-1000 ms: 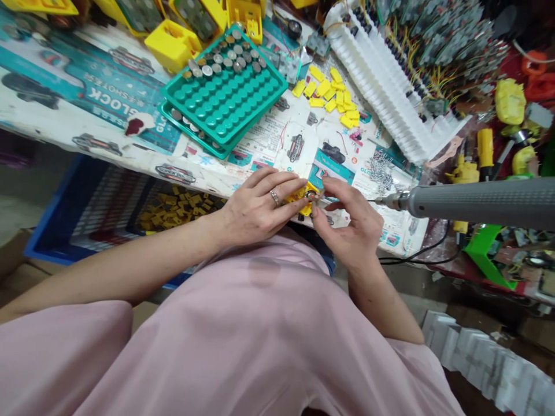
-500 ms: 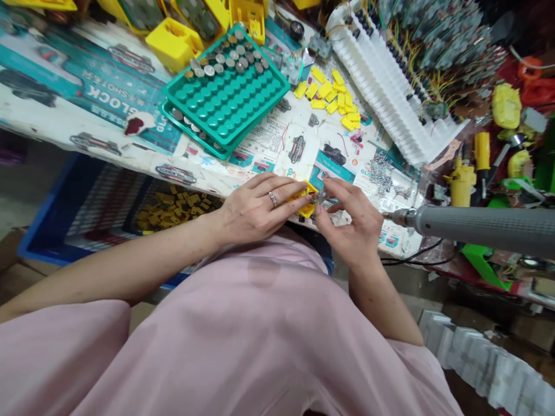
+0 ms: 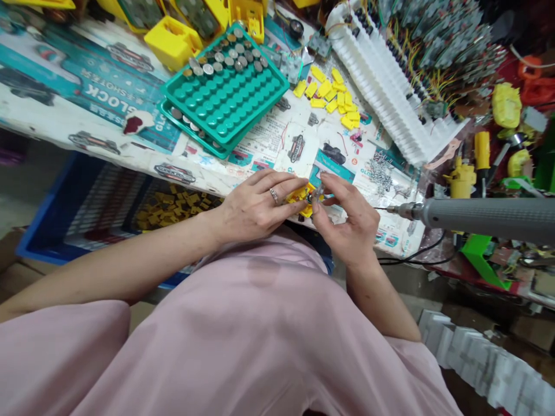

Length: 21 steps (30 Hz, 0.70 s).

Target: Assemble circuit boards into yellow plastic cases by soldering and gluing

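At the table's front edge my left hand, with a ring on one finger, is closed on a small yellow plastic casing. Its fingers cover much of the casing, and something small and round and metallic shows inside it. My right hand pinches a small greyish, see-through part between thumb and forefinger, right against the casing's right side. The exact kind of that part is too small to tell. Just right of my right hand, a grey electric screwdriver points its bit leftward.
Stacked green trays hold button cells. Small yellow plastic pieces lie beyond my hands, loose screws to the right. A white foam rack carries wired boards. Below the table edge, a blue crate contains yellow parts.
My right hand has shifted slightly left, keeping its pinch on the small part. More of the casing's inside shows. The screwdriver sits a little farther right of the hand.
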Tool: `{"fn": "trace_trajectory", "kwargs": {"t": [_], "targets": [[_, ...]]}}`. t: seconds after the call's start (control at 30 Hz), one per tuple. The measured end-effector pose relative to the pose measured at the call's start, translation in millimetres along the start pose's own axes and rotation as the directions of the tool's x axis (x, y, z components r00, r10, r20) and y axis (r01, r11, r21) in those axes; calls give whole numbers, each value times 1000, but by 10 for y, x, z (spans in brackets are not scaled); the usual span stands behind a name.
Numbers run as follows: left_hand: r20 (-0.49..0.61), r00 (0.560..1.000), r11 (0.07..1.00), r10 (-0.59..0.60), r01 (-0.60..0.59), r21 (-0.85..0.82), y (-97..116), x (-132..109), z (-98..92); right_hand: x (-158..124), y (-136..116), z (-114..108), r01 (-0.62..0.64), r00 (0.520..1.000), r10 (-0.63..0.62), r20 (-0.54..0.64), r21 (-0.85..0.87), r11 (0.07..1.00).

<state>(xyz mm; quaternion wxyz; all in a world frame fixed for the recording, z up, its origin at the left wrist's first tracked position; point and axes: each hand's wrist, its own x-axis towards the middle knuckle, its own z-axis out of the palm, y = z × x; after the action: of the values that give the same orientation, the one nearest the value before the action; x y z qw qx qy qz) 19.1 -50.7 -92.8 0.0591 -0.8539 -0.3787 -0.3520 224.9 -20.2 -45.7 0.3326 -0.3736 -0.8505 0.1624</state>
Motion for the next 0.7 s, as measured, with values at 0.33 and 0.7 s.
{"fn": "trace_trajectory", "kwargs": {"t": [0.33,0.7], "targets": [[24,999,998,-22,21,61,10,-7,5,22,54,-51,166,982,-149,118,-152,974],[-104,993,996,-56,63,64,-41,-40,45,0,49,-95,182,975,-164,148,-117,976]]}}
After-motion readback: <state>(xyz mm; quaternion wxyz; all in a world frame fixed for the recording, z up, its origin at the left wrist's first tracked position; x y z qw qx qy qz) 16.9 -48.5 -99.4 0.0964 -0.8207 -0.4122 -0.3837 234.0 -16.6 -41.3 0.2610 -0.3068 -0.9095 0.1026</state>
